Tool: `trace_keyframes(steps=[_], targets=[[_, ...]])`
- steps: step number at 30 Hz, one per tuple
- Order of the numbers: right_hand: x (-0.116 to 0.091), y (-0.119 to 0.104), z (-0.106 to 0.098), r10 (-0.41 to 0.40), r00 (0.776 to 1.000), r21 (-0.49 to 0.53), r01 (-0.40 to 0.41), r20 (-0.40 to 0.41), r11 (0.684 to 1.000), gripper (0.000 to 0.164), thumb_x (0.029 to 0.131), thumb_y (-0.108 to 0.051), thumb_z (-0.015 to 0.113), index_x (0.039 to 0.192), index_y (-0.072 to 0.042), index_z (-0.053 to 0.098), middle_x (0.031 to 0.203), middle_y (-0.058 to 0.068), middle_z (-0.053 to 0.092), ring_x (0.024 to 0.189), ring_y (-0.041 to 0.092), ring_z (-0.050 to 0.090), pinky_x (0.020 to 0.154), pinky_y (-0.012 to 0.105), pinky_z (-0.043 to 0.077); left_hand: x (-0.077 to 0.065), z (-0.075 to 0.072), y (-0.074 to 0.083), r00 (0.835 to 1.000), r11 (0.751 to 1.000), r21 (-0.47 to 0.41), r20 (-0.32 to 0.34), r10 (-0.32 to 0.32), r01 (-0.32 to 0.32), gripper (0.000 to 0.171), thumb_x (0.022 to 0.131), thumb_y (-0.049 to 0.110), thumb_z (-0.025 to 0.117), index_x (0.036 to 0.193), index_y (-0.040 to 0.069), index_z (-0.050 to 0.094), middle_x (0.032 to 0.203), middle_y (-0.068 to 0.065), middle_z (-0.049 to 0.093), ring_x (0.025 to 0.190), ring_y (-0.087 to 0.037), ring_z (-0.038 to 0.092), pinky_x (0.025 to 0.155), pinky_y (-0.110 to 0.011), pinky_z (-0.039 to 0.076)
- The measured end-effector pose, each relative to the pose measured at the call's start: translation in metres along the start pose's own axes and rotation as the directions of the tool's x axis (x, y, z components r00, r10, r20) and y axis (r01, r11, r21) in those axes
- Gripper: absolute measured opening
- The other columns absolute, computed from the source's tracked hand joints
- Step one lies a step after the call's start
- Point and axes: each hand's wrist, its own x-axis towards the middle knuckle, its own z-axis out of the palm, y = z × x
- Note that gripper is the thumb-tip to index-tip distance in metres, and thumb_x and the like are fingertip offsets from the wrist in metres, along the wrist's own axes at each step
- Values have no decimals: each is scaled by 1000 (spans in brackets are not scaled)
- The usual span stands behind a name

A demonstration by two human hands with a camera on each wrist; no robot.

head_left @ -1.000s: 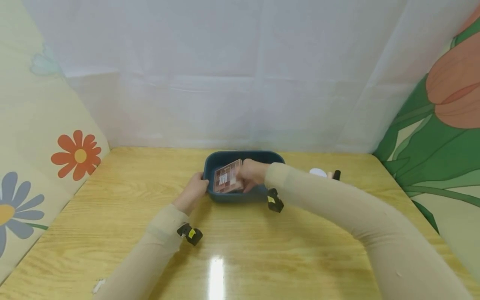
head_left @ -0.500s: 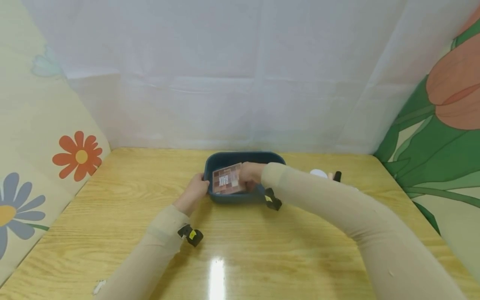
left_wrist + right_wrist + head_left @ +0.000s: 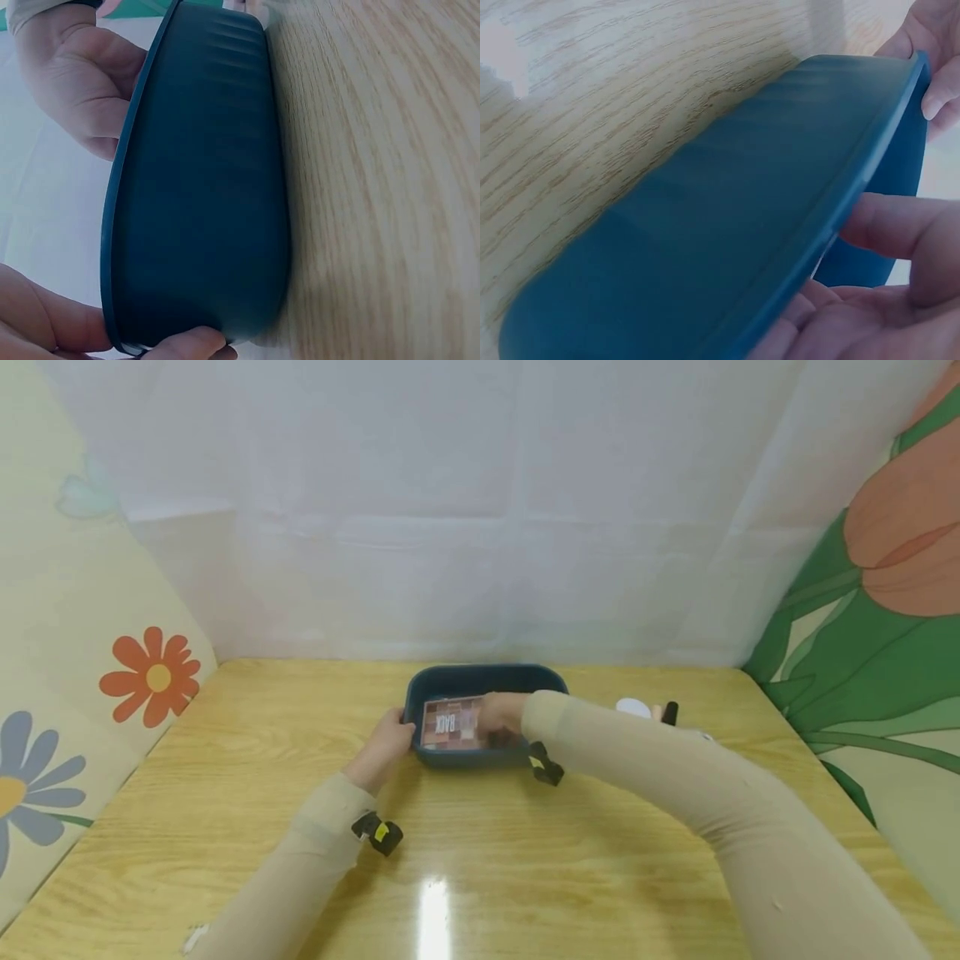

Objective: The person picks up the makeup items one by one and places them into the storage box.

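Setting-down presumed: BACK-lettered checkered palette (image 3: 450,725) was pinched by right hand (image 3: 504,715) inside dark-blue bin (image 3: 465,760), whose left end was gripped by left hand (image 3: 386,742); careful release likely called for.

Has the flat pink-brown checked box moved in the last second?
Yes. Against the rim of the dark blue oblong tub, the flat pink-brown checked box has sunk lower and lies flatter, its far edge farther from the far rim.

Pinkish checkered box (image 3: 450,724), lettered "BACK", lying inside upright dark-blue bin (image 3: 465,759)
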Motion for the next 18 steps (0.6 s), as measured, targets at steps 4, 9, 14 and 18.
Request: trace_keyframes(steps=[4, 9, 14, 18], targets=[[0, 1, 1, -5, 1000, -17, 5, 13, 1000, 13, 93, -9, 61, 96, 0, 69, 89, 12, 69, 88, 27, 66, 80, 38, 57, -1, 0, -1, 1000, 1000, 3, -13, 2, -2, 47, 99, -5, 28, 142, -20, 22, 144, -36, 31, 130, -45, 38, 108, -50, 38], [1, 6, 0, -1, 1000, 1, 1, -4, 1000, 13, 93, -10, 61, 92, 0, 70, 87, 12, 70, 83, 26, 68, 76, 37, 58, -2, 1, -4, 1000, 1000, -11, -14, 10, -10, 46, 100, -3, 27, 142, -20, 21, 144, -35, 31, 131, -43, 37, 108, -49, 37], [-7, 12, -8, -8, 1000, 58, 9, -16, 998, 15, 92, -6, 58, 96, 4, 67, 90, 15, 70, 82, 27, 68, 72, 39, 59, -2, 0, -4, 1000, 1000, -10, -2, -4, 4, 46, 101, -1, 27, 143, -18, 20, 146, -34, 28, 134, -42, 34, 111, -49, 33], [-19, 14, -15, -36, 999, 125, 38, -24, 991, 17, 90, -5, 58, 100, 7, 64, 97, 19, 69, 85, 31, 69, 75, 45, 59, -2, 0, -2, 1000, 1000, -3, -9, 0, 0, 46, 101, -1, 27, 144, -18, 20, 147, -34, 28, 135, -41, 32, 111, -49, 33]])
